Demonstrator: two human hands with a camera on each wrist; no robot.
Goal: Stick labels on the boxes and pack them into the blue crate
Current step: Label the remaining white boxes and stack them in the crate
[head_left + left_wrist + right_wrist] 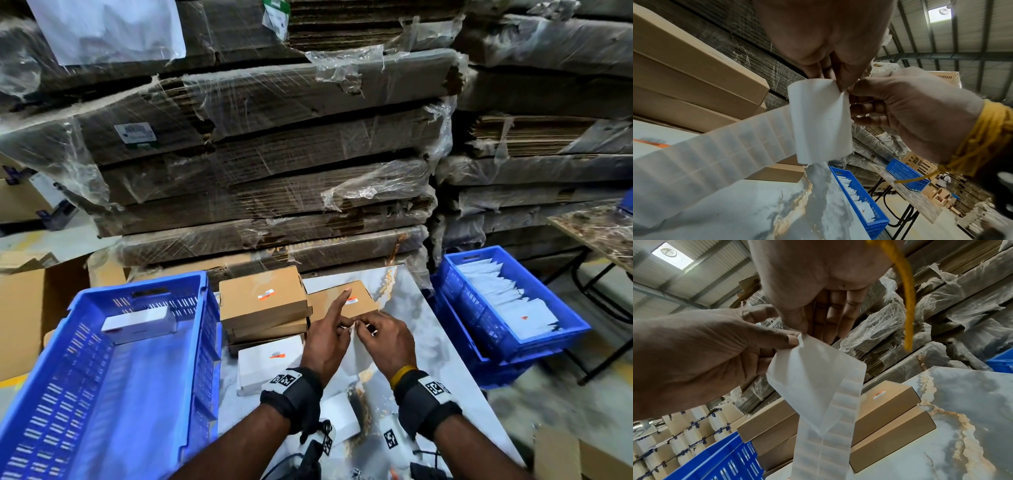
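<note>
Both hands meet above the table, holding the top end of a white label strip [818,120] that hangs down between them. My left hand [343,323] pinches one corner with the thumb, its index finger pointing straight out. My right hand [360,325] pinches the neighbouring corner [807,339], where a thin layer folds away from the backing. Beyond the hands, a stack of brown boxes [263,298] carries an orange-and-white label, and a second brown box [356,298] is labelled too. A white box [269,365] lies in front of the stack. The blue crate [102,394] at left holds one white box [138,323].
A second blue crate [507,308] of white packets stands to the right of the marble-patterned table [428,342]. A small white box [339,416] lies near my wrists. Shrink-wrapped flat cardboard [260,164] is piled high behind. Open cartons sit at far left and bottom right.
</note>
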